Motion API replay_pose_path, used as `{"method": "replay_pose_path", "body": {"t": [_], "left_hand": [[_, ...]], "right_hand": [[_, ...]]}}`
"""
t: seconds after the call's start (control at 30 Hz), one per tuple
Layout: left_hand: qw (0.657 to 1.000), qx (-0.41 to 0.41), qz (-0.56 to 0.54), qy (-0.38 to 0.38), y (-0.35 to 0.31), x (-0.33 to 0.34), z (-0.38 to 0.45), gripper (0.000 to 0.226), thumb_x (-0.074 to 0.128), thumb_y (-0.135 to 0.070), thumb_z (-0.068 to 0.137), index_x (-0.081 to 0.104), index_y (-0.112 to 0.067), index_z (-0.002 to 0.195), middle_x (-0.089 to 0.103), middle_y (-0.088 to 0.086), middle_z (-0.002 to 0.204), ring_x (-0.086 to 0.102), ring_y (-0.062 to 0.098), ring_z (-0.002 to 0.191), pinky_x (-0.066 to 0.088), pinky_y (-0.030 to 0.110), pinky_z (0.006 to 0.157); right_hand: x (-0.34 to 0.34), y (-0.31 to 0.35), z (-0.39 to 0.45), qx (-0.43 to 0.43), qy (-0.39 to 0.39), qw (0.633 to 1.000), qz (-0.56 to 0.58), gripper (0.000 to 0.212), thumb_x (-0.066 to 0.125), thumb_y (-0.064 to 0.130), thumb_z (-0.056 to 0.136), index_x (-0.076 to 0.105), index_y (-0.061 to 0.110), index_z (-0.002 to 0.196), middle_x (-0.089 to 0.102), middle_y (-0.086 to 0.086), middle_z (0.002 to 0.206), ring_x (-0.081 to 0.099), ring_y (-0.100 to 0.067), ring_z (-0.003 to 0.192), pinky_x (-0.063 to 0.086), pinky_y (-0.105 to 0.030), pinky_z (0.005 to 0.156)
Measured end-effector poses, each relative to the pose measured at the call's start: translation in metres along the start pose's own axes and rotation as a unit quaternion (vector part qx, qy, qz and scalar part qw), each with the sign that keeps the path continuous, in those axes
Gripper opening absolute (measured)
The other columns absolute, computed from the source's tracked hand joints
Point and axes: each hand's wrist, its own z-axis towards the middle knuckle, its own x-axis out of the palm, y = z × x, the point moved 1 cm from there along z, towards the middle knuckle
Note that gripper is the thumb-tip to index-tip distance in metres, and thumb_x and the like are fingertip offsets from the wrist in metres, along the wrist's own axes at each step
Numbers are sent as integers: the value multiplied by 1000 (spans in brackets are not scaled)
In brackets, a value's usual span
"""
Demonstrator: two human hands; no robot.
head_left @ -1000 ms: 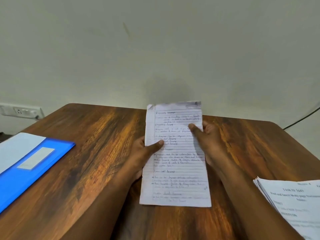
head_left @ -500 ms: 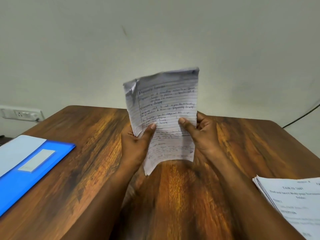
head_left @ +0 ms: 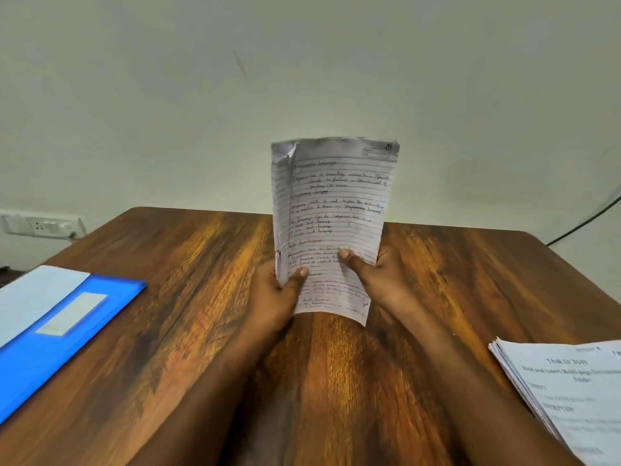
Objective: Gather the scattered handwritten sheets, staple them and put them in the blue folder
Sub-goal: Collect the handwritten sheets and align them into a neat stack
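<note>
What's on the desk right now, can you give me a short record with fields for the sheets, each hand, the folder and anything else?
sheets: handwritten sheets held upright above the desk, top left corner creased
left hand: grips the sheets' lower left edge, thumb on front
right hand: grips the lower right edge, thumb on front
folder: blue folder flat at the left, closed
desk: wooden desk
other: printed stack at the right; wall socket
</note>
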Motion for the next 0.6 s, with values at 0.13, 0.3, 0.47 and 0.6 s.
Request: {"method": "replay_pose_path", "body": {"t": [0.13,0.3,0.47,0.6], "left_hand": [[1000,-6,3,-3,2,0,4,16,69,-11,100,70,-14,116,79,-5,103,78,6,92,62,20,70],[996,-55,56,43,19,2,-1,21,66,-14,103,67,-14,123,78,-9,100,77,0,86,59,16,65],[996,-74,39,28,19,-2,7,19,71,-10,99,70,-14,117,80,-5,102,79,11,90,63,24,68],[991,-130,-15,18,20,-5,8,23,71,-2,97,71,-21,110,77,-12,97,77,6,88,62,20,69]], "right_hand": [[-3,3,3,7,3,1000,1,8,72,13,96,75,18,102,79,5,98,78,-12,88,61,-21,70],[-4,-16,-1,100,47,994,-13,27,71,15,98,70,12,125,78,0,114,76,-16,103,64,-32,84],[-16,-8,5,105,84,991,-30,33,75,12,94,71,10,126,78,-3,119,76,-18,106,62,-39,91],[-36,-2,9,166,82,979,-91,29,82,10,86,73,6,114,80,-4,108,78,-18,96,64,-44,88]]}}
